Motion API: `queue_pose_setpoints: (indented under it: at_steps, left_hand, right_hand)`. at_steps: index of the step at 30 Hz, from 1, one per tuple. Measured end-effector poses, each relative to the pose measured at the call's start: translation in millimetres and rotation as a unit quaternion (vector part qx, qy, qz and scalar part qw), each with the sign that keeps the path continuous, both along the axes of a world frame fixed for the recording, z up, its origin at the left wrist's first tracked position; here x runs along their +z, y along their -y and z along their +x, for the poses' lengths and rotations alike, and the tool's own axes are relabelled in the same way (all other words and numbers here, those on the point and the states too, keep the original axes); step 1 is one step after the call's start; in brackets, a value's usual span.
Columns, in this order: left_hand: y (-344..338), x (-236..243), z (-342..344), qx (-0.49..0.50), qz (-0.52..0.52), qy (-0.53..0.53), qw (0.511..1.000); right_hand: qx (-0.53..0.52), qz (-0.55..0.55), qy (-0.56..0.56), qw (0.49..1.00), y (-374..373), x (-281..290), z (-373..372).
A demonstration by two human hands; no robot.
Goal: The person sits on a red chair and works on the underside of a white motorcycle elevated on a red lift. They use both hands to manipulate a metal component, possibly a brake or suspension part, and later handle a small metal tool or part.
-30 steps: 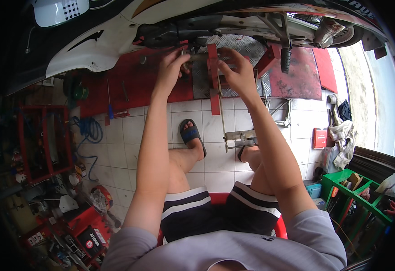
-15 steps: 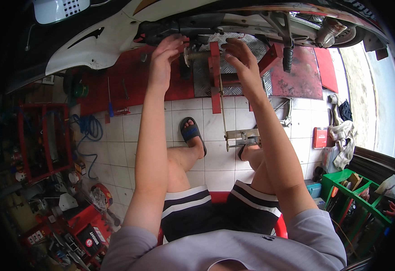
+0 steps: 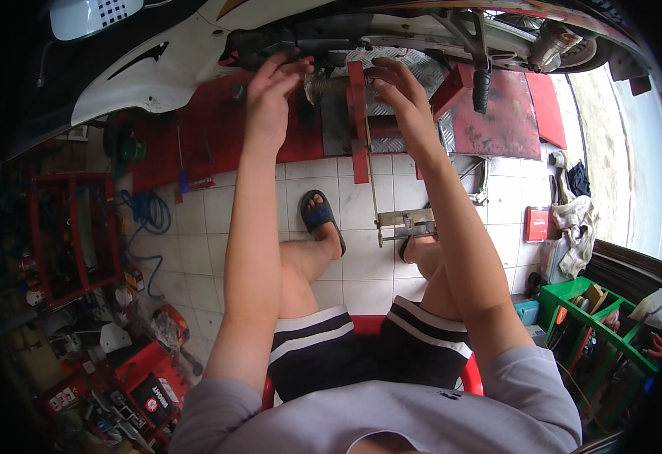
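My left hand [image 3: 269, 98] is raised under the motorcycle [image 3: 149, 76], its fingers bent and apart. It is beside the round metal disc [image 3: 310, 89] at the end of a threaded shaft. A small red piece shows near its fingertips; whether they touch it I cannot tell. My right hand [image 3: 405, 94] is on the other side of a red steel upright [image 3: 357, 106], fingers loosely curved and spread. Nothing shows in either palm. From the red frame a thin rod runs down to a metal pedal piece [image 3: 407, 223] near my right foot.
A red lift platform [image 3: 233, 136] lies beneath the motorcycle. On it at the left is a blue-handled screwdriver [image 3: 183, 178]. A coiled blue hose [image 3: 149, 212] and a red tool rack [image 3: 74, 234] are at left. At right are rags [image 3: 573, 219] and a green compartment bin [image 3: 581, 310].
My left hand has shifted slightly left and its fingers are more bent. My right hand has moved a little up and left, staying near the red upright. The view has tilted slightly.
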State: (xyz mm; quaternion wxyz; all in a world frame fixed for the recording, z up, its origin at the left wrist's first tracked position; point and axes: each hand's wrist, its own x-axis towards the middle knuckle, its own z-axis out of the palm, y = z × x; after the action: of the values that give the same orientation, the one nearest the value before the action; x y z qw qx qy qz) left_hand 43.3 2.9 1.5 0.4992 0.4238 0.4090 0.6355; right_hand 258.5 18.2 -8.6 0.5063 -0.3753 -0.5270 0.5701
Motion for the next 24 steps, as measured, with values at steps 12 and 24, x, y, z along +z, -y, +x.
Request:
queue_pose_setpoints:
  at_steps: [12, 24]
  left_hand:
    - [-1, 3, -10, -0.016, -0.014, 0.149, 0.989]
    - [2, -1, 7, 0.107, -0.114, -0.09, 0.984]
  right_hand:
    - [0.026, -0.013, 0.033, 0.999, 0, 1, 3]
    - [0.025, 0.112, 0.127, 0.985, 3, -3, -11]
